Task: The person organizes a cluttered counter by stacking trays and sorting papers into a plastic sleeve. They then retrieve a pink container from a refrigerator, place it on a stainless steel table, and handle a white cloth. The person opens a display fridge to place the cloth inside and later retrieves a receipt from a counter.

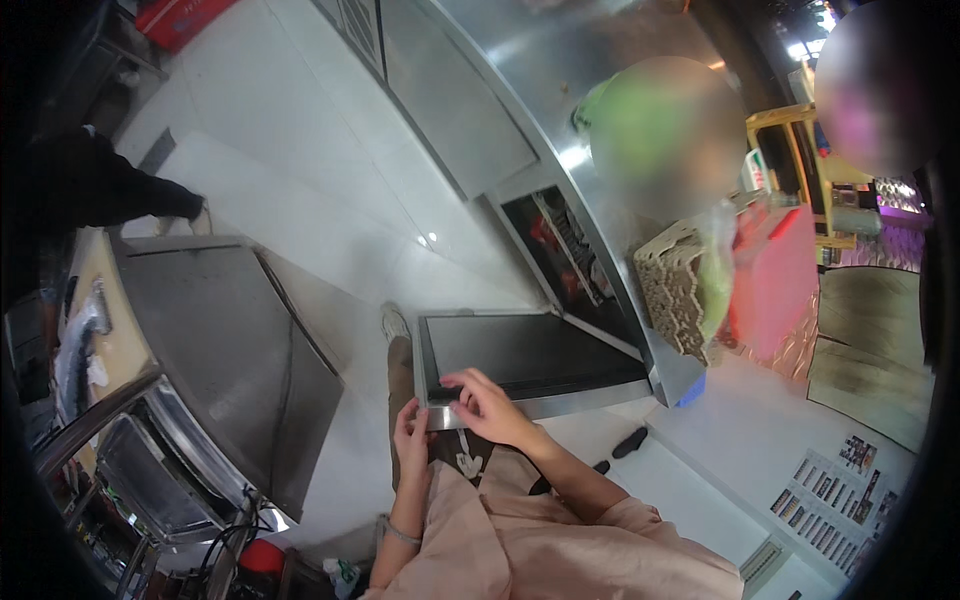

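An under-counter refrigerator door [525,406] stands swung out from a stainless-steel counter, its dark inner panel and gasket facing up in view. My left hand [412,433] is at the door's outer corner, fingertips at the metal edge. My right hand [487,409] lies over the same edge a little farther right, thumb and fingers apart above the gasket, holding nothing. Inside the refrigerator compartment [529,217], a wire rack and some red items show; what they are cannot be told.
A woven basket [664,274] and a pink-red box [776,277] stand on the steel counter [517,45]. Left is another steel cabinet [217,337] with a pale board [124,345] on top. A person in dark clothing [112,184] is at the upper left.
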The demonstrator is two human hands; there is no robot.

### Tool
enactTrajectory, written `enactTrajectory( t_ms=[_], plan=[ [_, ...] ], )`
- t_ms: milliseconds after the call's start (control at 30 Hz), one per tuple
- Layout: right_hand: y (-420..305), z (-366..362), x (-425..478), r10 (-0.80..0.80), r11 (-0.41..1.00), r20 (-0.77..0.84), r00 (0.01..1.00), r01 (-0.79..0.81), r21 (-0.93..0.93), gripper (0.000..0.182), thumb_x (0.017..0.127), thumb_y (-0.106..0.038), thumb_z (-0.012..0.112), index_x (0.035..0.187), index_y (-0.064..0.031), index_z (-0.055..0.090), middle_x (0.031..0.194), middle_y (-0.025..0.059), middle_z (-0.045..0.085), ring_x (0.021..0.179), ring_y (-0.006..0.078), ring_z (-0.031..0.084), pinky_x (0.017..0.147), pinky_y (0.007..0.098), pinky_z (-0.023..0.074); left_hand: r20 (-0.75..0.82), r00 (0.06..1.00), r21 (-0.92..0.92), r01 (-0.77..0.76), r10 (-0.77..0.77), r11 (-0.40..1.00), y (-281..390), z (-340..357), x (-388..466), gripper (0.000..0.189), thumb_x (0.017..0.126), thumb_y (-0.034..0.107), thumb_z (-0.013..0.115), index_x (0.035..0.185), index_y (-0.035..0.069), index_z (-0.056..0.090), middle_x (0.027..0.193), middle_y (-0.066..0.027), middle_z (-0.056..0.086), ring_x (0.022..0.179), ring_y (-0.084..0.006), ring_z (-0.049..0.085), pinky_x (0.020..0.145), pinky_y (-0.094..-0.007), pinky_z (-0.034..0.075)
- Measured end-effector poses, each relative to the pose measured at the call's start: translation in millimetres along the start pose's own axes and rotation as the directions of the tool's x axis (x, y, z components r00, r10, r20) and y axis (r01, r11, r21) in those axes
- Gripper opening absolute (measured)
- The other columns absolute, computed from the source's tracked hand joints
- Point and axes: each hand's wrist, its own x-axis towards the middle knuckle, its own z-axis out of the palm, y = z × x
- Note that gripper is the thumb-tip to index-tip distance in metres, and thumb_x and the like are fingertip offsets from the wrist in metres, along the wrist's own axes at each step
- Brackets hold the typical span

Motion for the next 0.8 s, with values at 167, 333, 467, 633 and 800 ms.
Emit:
enactTrajectory(
  t_ms=[167,333,467,633,800],
  plan=[
    [75,-36,19,0.017,0.995,-0.33,0.944,-0.048,-0.085,0.029,0.09,0.003,0.061,0.119,-0.0022,0.06,0.099,0.0064,0.061,0.071,0.012,0.056,0.065,0.0262,0.048,-0.106,0.967,0.177,-0.213,0.234,0.961,-49,-9,5,0.034,0.1,0.023,0.061,0.129,0.005,0.06,0.094,0.0045,0.051,0.082,-0.0065,0.045,0.075,-0.0222,0.039],
    [128,-74,23,0.209,0.967,-0.407,0.889,-0.249,-0.048,0.03,0.092,0.003,0.061,0.121,-0.0024,0.06,0.104,0.0058,0.062,0.076,0.0094,0.056,0.073,0.025,0.0481,-0.179,0.913,0.211,-0.328,0.366,0.921,-70,-12,13,0.067,0.089,0.052,0.071,0.124,-0.004,0.058,0.123,-0.0104,0.061,0.118,-0.0222,0.054,0.104,-0.0356,0.039],
    [132,-95,44,0.191,0.922,-0.309,0.932,-0.278,-0.269,0.031,0.091,0.0,0.064,0.122,-0.0023,0.06,0.105,0.0071,0.06,0.077,0.0105,0.056,0.073,0.0262,0.0483,-0.212,0.886,0.286,-0.348,0.413,0.893,-69,-9,15,0.082,0.081,0.067,0.07,0.122,-0.004,0.058,0.118,-0.0099,0.061,0.108,-0.0213,0.058,0.098,-0.0351,0.043],
    [140,-110,80,0.176,0.89,-0.325,0.929,-0.291,-0.352,0.082,0.09,-0.009,0.067,0.152,-0.0034,0.013,0.115,0.0197,0.056,0.083,0.019,0.062,0.075,0.0319,0.0522,-0.235,0.861,0.306,-0.376,0.452,0.875,-96,-23,14,0.084,0.081,0.07,0.068,0.122,-0.003,0.058,0.114,-0.0079,0.061,0.105,-0.0192,0.058,0.095,-0.0323,0.044],
    [142,-117,81,0.269,0.833,-0.325,0.906,-0.389,-0.394,0.084,0.09,-0.013,0.068,0.152,-0.0009,0.012,0.115,0.0207,0.057,0.079,0.0194,0.063,0.074,0.0339,0.053,-0.209,0.932,0.168,-0.266,0.297,0.949,-92,-23,6,0.086,0.078,0.07,0.071,0.125,-0.001,0.056,0.113,-0.0056,0.06,0.104,-0.0169,0.058,0.092,-0.0302,0.044]
  ],
)
